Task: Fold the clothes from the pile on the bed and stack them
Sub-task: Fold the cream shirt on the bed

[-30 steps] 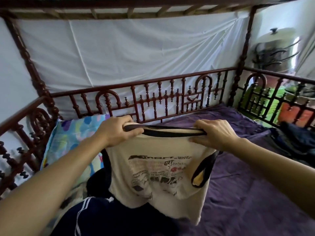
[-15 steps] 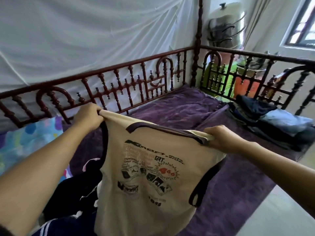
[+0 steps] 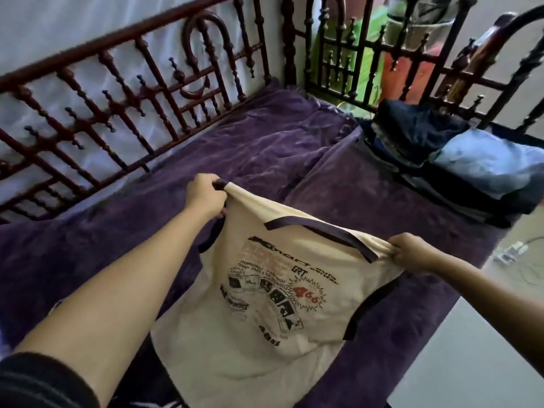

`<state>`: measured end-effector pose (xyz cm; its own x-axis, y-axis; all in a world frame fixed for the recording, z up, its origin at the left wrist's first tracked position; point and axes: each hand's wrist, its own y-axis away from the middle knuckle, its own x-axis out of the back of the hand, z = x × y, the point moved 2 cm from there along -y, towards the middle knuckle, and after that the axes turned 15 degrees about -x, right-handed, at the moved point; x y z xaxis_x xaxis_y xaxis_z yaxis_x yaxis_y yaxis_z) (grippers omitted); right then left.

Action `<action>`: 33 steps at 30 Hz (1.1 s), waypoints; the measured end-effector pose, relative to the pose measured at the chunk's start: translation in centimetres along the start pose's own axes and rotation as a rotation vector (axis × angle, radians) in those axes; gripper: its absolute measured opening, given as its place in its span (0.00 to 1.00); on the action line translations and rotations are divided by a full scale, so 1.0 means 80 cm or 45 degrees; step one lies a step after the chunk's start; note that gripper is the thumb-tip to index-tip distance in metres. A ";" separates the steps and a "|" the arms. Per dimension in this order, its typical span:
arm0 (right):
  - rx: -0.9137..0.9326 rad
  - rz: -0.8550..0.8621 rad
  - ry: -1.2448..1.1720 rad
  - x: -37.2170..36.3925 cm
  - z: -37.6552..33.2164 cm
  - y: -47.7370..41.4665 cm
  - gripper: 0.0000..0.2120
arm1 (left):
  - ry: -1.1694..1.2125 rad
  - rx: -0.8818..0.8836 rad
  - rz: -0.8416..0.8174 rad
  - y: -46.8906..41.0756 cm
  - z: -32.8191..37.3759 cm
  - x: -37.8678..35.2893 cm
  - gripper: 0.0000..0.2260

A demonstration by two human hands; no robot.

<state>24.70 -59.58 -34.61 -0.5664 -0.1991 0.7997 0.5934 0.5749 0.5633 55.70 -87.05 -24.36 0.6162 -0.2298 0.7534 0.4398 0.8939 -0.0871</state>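
A cream T-shirt with dark trim and a black-and-red print hangs spread between my hands, print side up, its lower part resting on the purple bedspread. My left hand pinches one shoulder and my right hand pinches the other. A stack of folded clothes, dark blue pieces with a light blue one on top, sits at the far right of the bed. The loose pile is out of frame apart from a dark scrap at the bottom edge.
A carved dark wood railing runs along the far side and foot of the bed, with white netting behind it. The bed's near edge drops to a pale floor at right, where a small cable lies.
My view has swung right and down, away from the pillow. Both hands have carried the shirt to the right and lowered it over the purple bedspread, spreading the shoulders wider apart.
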 end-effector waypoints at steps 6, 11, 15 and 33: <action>-0.280 -0.151 -0.122 -0.003 0.095 -0.178 0.11 | 0.126 0.207 -0.146 -0.110 0.012 -0.219 0.08; -0.494 -0.122 -0.169 -0.012 0.146 -0.274 0.08 | 0.083 0.127 -0.254 -0.169 0.025 -0.351 0.05; -0.575 -0.094 0.083 -0.023 0.145 -0.317 0.08 | 0.247 0.302 -0.204 -0.172 -0.016 -0.378 0.12; 0.040 -0.209 -0.005 -0.229 -0.270 -0.363 0.15 | 0.059 1.583 0.397 0.150 -0.417 -0.228 0.23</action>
<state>30.22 -89.77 -61.10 -0.6567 -0.2894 0.6964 0.4741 0.5597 0.6797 71.53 -85.00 -60.88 0.6152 0.0628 0.7859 -0.6143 0.6630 0.4279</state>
